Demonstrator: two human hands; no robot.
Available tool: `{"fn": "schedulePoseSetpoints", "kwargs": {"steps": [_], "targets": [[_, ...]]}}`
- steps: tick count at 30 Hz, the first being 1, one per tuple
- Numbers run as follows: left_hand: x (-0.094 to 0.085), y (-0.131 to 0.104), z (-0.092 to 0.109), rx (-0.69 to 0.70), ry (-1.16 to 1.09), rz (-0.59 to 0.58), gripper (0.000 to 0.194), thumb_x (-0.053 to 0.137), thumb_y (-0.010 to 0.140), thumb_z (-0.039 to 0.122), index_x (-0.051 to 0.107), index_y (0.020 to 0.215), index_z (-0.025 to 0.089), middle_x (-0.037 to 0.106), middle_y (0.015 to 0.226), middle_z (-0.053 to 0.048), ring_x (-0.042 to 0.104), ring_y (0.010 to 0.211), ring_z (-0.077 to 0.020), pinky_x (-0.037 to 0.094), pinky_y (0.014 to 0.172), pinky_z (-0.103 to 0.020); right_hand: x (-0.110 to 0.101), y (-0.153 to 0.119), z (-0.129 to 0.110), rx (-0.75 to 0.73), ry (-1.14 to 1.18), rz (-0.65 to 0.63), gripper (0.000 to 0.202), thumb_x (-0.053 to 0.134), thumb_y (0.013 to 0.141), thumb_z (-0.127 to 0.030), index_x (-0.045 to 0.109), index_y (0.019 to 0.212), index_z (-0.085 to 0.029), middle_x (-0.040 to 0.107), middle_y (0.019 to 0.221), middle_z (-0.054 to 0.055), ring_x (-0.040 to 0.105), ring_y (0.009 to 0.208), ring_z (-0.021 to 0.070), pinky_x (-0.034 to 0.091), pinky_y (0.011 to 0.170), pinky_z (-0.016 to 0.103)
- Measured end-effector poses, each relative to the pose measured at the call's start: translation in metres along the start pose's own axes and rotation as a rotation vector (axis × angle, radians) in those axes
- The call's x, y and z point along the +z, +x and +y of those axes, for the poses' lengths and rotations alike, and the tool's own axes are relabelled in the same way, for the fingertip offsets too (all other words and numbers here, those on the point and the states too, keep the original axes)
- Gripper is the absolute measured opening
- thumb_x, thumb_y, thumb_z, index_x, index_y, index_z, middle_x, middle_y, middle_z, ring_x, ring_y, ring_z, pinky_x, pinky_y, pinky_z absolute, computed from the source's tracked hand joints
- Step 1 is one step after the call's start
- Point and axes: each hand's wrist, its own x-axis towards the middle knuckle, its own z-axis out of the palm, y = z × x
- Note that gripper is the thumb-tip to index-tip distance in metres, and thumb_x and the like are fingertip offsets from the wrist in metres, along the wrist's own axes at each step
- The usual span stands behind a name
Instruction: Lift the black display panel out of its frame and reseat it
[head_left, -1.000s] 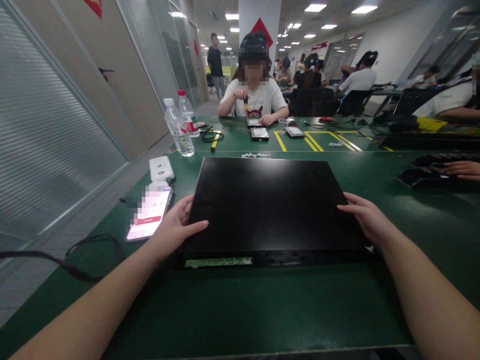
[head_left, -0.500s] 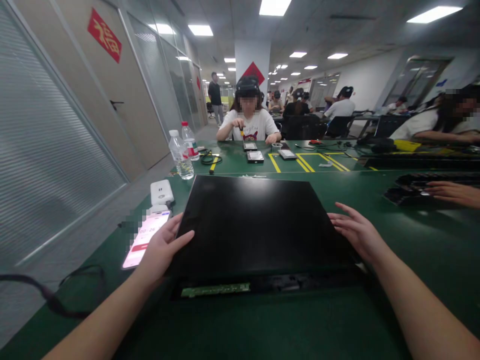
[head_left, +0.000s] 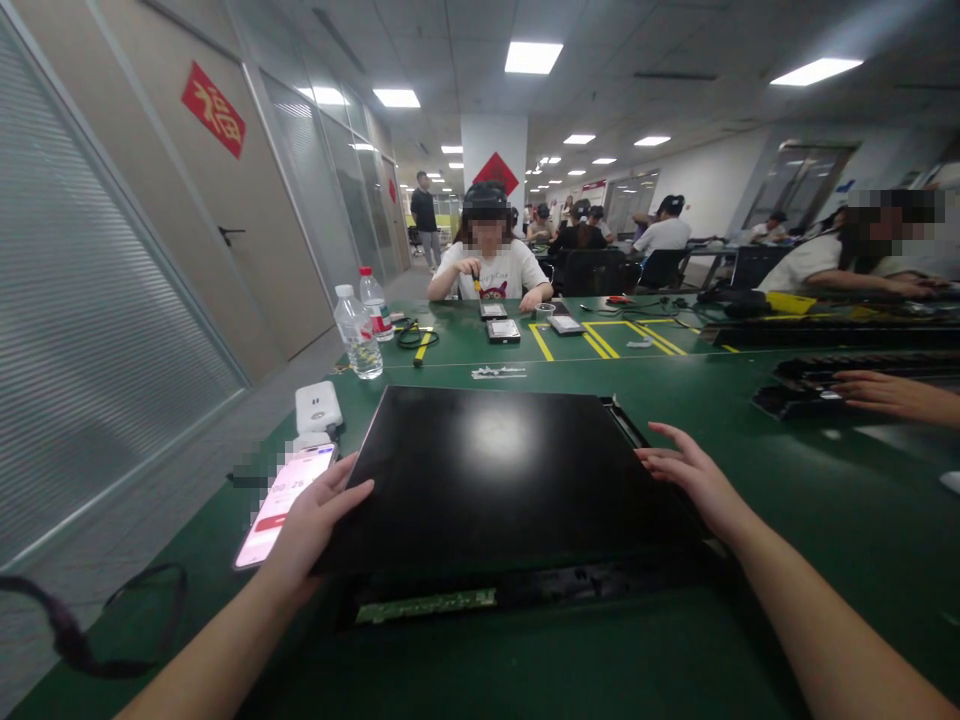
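A flat black screen panel [head_left: 487, 480], glossy with a light reflected in it, lies over a black frame [head_left: 555, 588] on the green table. My left hand [head_left: 319, 515] grips the panel's left edge, thumb on top and fingers partly hidden beneath. At the opposite edge, my right hand [head_left: 694, 480] holds the panel with its fingertips, the thumb raised clear of the surface. Below the panel's near edge shows a green circuit board [head_left: 426, 605]. Part of the frame also sticks out past the panel's far right corner.
Left of the panel lie a lit phone [head_left: 283, 510] and a white power bank [head_left: 318, 408]. Two bottles, one a clear bottle [head_left: 358, 335], stand beyond. Across the table a person [head_left: 491, 265] works over hard drives [head_left: 503, 330]. A co-worker's hand [head_left: 892, 392] touches black parts at right.
The panel has shifted slightly left and toward me with both hands, uncovering the frame's far right side. The camera view has tilted up a little.
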Motion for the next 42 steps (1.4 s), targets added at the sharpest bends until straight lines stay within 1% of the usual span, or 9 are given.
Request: {"fn": "schedulePoseSetpoints", "kwargs": {"steps": [8, 12, 15, 17, 23, 29, 32, 38, 42], "targets": [[0.005, -0.006, 0.003, -0.032, 0.015, -0.017, 0.055, 0.081, 0.081, 0.032, 0.067, 0.134, 0.027, 0.082, 0.119, -0.008, 0.079, 0.105, -0.0351, 0.068, 0.078, -0.041, 0.001, -0.001, -0.003, -0.006, -0.043, 0.020, 0.051, 0.070, 0.069, -0.042, 0.061, 0.116, -0.027, 0.079, 0.105, 0.008, 0.070, 0.092, 0.0282, 0.048, 0.072, 0.038], [0.009, -0.008, 0.002, -0.038, 0.009, -0.027, 0.056, 0.081, 0.081, 0.032, 0.067, 0.135, 0.025, 0.082, 0.119, -0.008, 0.079, 0.105, -0.0350, 0.067, 0.079, -0.041, 0.002, -0.003, -0.006, -0.016, -0.069, 0.034, 0.049, 0.072, 0.069, -0.045, 0.063, 0.113, -0.026, 0.074, 0.082, 0.004, 0.067, 0.077, 0.0248, 0.047, 0.067, 0.036], [0.011, -0.009, 0.000, -0.024, 0.008, -0.050, 0.061, 0.083, 0.080, 0.035, 0.065, 0.137, 0.024, 0.081, 0.122, -0.009, 0.079, 0.106, -0.0348, 0.067, 0.083, -0.041, 0.000, -0.002, -0.006, -0.013, -0.097, 0.039, 0.050, 0.073, 0.069, -0.047, 0.064, 0.113, -0.024, 0.059, 0.061, -0.003, 0.057, 0.062, 0.0208, 0.042, 0.062, 0.035], [0.012, -0.009, -0.001, -0.024, -0.003, -0.077, 0.066, 0.086, 0.076, 0.036, 0.065, 0.137, 0.024, 0.081, 0.123, -0.010, 0.078, 0.108, -0.0355, 0.066, 0.085, -0.041, -0.003, 0.000, -0.003, -0.013, -0.120, 0.059, 0.050, 0.073, 0.069, -0.048, 0.064, 0.112, -0.024, 0.051, 0.056, -0.006, 0.051, 0.057, 0.0189, 0.039, 0.060, 0.033], [0.017, -0.011, 0.003, -0.086, -0.004, -0.119, 0.081, 0.095, 0.063, 0.033, 0.064, 0.137, 0.022, 0.082, 0.117, -0.009, 0.078, 0.108, -0.0367, 0.066, 0.088, -0.042, -0.010, 0.005, 0.003, -0.019, -0.124, 0.117, 0.047, 0.072, 0.069, -0.048, 0.063, 0.109, -0.024, 0.073, 0.080, 0.002, 0.048, 0.055, 0.0152, 0.038, 0.058, 0.032], [0.022, -0.014, 0.006, -0.135, 0.006, -0.133, 0.085, 0.097, 0.062, 0.030, 0.060, 0.138, 0.019, 0.081, 0.121, -0.011, 0.078, 0.109, -0.0347, 0.066, 0.089, -0.040, -0.008, 0.003, -0.001, 0.001, -0.213, 0.153, 0.041, 0.071, 0.068, -0.047, 0.066, 0.102, -0.025, 0.070, 0.072, 0.000, 0.050, 0.058, 0.0176, 0.039, 0.060, 0.034], [0.022, -0.012, 0.005, -0.132, -0.001, -0.145, 0.084, 0.098, 0.062, 0.031, 0.061, 0.136, 0.020, 0.080, 0.123, -0.012, 0.077, 0.110, -0.0359, 0.065, 0.091, -0.043, -0.006, 0.001, -0.003, 0.005, -0.231, 0.151, 0.039, 0.071, 0.069, -0.048, 0.067, 0.100, -0.025, 0.066, 0.066, 0.000, 0.052, 0.059, 0.0188, 0.039, 0.059, 0.034], [0.023, -0.008, 0.002, -0.095, 0.016, -0.151, 0.079, 0.100, 0.061, 0.033, 0.065, 0.131, 0.020, 0.077, 0.132, -0.012, 0.073, 0.120, -0.0367, 0.061, 0.103, -0.046, -0.008, 0.002, -0.001, 0.007, -0.234, 0.166, 0.037, 0.071, 0.070, -0.048, 0.068, 0.098, -0.024, 0.068, 0.069, 0.001, 0.051, 0.058, 0.0178, 0.039, 0.057, 0.033], [0.023, -0.006, 0.002, -0.122, 0.031, -0.139, 0.087, 0.101, 0.057, 0.035, 0.063, 0.134, 0.019, 0.076, 0.132, -0.014, 0.072, 0.121, -0.0372, 0.062, 0.099, -0.043, -0.008, 0.003, 0.001, -0.006, -0.264, 0.165, 0.040, 0.070, 0.070, -0.049, 0.069, 0.099, -0.022, 0.071, 0.073, 0.003, 0.054, 0.058, 0.0178, 0.040, 0.057, 0.032]]}}
